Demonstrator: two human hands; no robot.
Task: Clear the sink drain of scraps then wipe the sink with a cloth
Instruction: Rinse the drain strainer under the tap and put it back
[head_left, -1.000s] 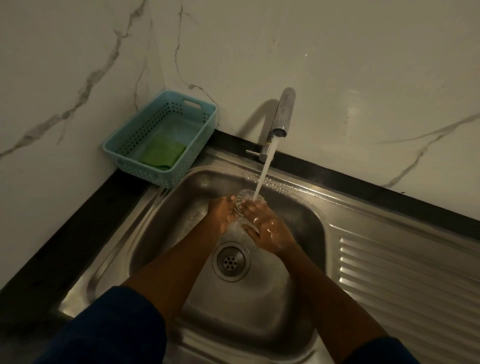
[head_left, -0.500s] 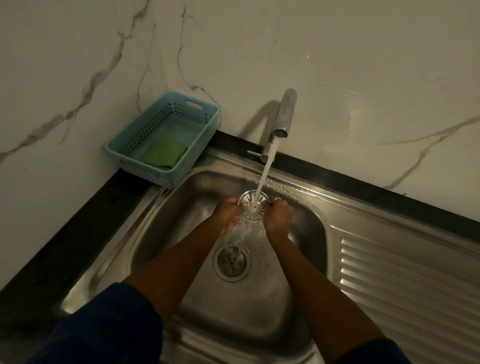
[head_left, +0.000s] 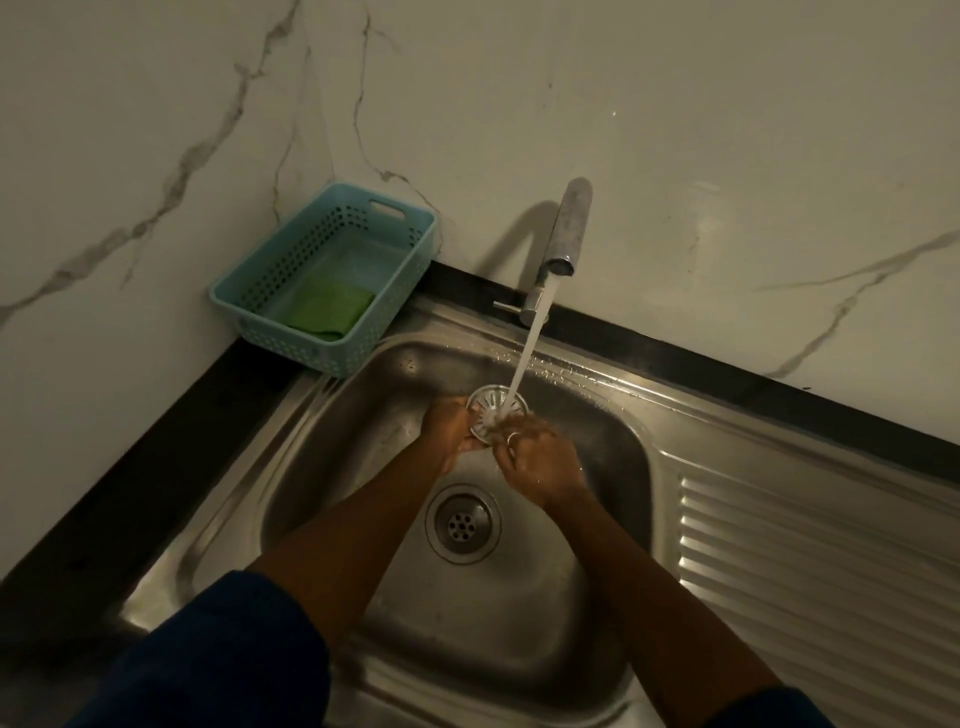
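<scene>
A round metal drain strainer (head_left: 491, 404) is held tilted under the running water in the back of the steel sink (head_left: 363, 395). My left hand (head_left: 448, 426) grips its left edge. My right hand (head_left: 537, 460) holds its lower right edge, with the stream splashing onto the fingers. The open drain (head_left: 462, 524) lies below both hands in the basin floor, with no strainer in it. A folded green cloth (head_left: 328, 309) lies in the blue basket (head_left: 249, 319) at the back left corner.
The tap (head_left: 567, 234) stands behind the basin with water (head_left: 530, 348) running from it. A ribbed draining board (head_left: 810, 566) extends to the right of the basin. A dark counter strip (head_left: 130, 493) and marble walls border the sink.
The strainer has stayed under the stream while both hands shifted around it. My right hand has turned from a closed grip at the rim to fingers spread over the lower right edge.
</scene>
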